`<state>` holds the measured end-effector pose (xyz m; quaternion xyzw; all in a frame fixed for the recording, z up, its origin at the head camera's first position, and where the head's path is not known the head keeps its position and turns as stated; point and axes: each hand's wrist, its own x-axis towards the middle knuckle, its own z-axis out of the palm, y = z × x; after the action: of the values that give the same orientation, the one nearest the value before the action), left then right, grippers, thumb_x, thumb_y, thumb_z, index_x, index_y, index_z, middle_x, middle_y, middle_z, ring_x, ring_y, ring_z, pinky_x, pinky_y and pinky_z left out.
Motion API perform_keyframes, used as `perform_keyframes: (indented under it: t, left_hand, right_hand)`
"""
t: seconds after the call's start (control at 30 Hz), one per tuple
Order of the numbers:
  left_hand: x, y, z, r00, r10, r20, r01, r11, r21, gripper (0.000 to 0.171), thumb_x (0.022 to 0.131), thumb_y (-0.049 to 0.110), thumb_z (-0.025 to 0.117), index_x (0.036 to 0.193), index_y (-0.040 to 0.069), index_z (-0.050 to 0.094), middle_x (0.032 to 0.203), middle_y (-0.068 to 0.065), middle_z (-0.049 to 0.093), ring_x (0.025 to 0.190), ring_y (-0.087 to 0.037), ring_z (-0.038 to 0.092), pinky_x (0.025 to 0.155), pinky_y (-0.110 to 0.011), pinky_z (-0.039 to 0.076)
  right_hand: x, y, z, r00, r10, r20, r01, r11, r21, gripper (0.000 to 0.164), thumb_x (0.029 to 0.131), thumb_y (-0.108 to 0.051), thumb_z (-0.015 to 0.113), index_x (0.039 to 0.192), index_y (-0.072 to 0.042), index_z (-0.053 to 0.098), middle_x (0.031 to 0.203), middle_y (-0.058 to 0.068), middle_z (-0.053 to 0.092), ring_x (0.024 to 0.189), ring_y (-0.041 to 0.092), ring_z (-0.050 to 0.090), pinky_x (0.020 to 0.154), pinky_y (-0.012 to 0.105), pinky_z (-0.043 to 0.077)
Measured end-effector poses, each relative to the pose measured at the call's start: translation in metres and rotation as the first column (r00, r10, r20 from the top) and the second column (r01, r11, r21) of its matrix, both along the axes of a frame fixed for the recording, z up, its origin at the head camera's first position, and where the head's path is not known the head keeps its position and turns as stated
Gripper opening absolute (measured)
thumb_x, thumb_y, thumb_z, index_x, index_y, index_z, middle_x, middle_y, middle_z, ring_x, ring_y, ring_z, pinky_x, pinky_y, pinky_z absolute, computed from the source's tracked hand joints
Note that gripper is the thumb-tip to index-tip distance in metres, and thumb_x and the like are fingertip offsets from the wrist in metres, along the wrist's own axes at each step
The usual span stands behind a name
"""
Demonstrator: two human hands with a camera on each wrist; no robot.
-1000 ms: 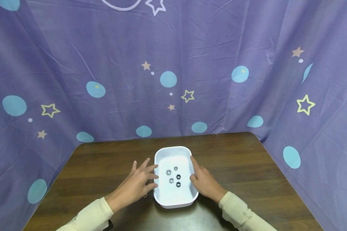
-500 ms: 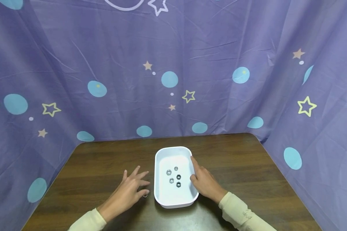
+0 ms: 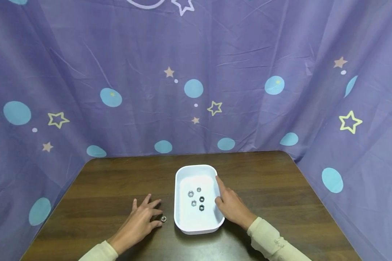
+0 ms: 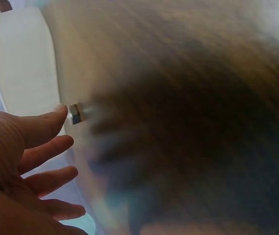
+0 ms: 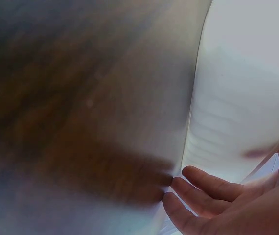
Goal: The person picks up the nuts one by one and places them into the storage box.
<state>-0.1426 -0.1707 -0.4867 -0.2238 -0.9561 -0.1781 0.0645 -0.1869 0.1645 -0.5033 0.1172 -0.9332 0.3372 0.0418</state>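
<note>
A white rectangular tray (image 3: 199,229) stands on the table, with several metal hex nuts (image 3: 194,203) lying on its floor, some silvery and some dark. Left of the tray, a single nut (image 3: 163,219) lies on the wood. My left hand (image 3: 138,221) is spread beside this nut, thumb and fingertips close to it and nothing gripped; the left wrist view shows the nut (image 4: 74,114) just past the thumb tip. My right hand (image 3: 232,206) rests at the tray's right side, index finger along the rim and thumb over the inside edge, other fingers against the outer wall (image 5: 218,127).
The dark wooden table (image 3: 264,181) has rounded far corners. A purple curtain (image 3: 241,119) with stars and blue dots hangs behind it and along both sides.
My left hand has drawn back leftward from the tray's left rim and lowered beside the loose nut, which now shows fully. The right hand and the tray have stayed put.
</note>
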Motion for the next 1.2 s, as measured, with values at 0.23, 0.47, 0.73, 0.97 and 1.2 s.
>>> perform_keyframes:
  t: [0.23,0.47,0.73,0.97,1.2]
  left_hand:
    - [-0.002,-0.002,-0.005,0.999,-0.005,-0.037,0.003,0.999,-0.035,0.027,0.073,0.019,0.088,0.098,0.010,0.081,0.136,-0.016,0.064,0.139,-0.050,0.040,0.103,-0.084,0.014]
    - [-0.008,-0.001,-0.009,0.995,-0.013,-0.095,0.007,0.998,-0.065,0.024,0.073,0.021,0.089,0.094,0.013,0.082,0.132,-0.014,0.066,0.137,-0.047,0.044,0.104,-0.083,0.018]
    - [-0.009,0.002,-0.011,0.996,-0.023,-0.088,0.014,0.995,-0.097,0.018,0.075,0.024,0.089,0.090,0.018,0.082,0.134,-0.009,0.066,0.138,-0.045,0.045,0.103,-0.083,0.018]
    - [-0.008,0.005,-0.012,0.994,-0.025,-0.109,0.015,0.996,-0.090,0.016,0.074,0.025,0.090,0.086,0.019,0.081,0.132,-0.009,0.067,0.137,-0.044,0.047,0.101,-0.084,0.019]
    - [-0.008,0.004,-0.012,0.992,-0.021,-0.124,0.011,0.997,-0.079,0.015,0.075,0.029,0.088,0.083,0.020,0.079,0.132,-0.008,0.067,0.137,-0.043,0.048,0.102,-0.083,0.019]
  right_hand:
    - [0.000,0.000,0.001,1.000,-0.012,-0.005,0.012,1.000,-0.005,0.074,0.095,-0.013,0.055,0.162,-0.014,0.025,0.134,0.024,0.061,0.114,0.026,0.063,0.095,0.048,0.052]
    - [0.002,-0.001,-0.001,1.000,-0.022,0.003,0.022,1.000,-0.002,0.074,0.095,-0.015,0.056,0.162,-0.016,0.025,0.135,0.023,0.061,0.116,0.026,0.062,0.097,0.050,0.051]
    - [0.001,-0.001,-0.001,1.000,-0.016,0.001,0.016,1.000,-0.001,0.074,0.096,-0.014,0.056,0.162,-0.016,0.024,0.135,0.024,0.060,0.116,0.026,0.062,0.097,0.050,0.051]
    - [0.002,-0.002,0.000,1.000,-0.017,-0.007,0.017,1.000,0.002,0.073,0.095,-0.013,0.057,0.161,-0.014,0.026,0.135,0.024,0.061,0.116,0.026,0.063,0.097,0.049,0.051]
    - [0.001,-0.003,0.002,1.000,-0.015,0.015,0.015,1.000,-0.005,0.073,0.095,-0.012,0.056,0.161,-0.013,0.025,0.137,0.024,0.059,0.118,0.026,0.062,0.098,0.050,0.050]
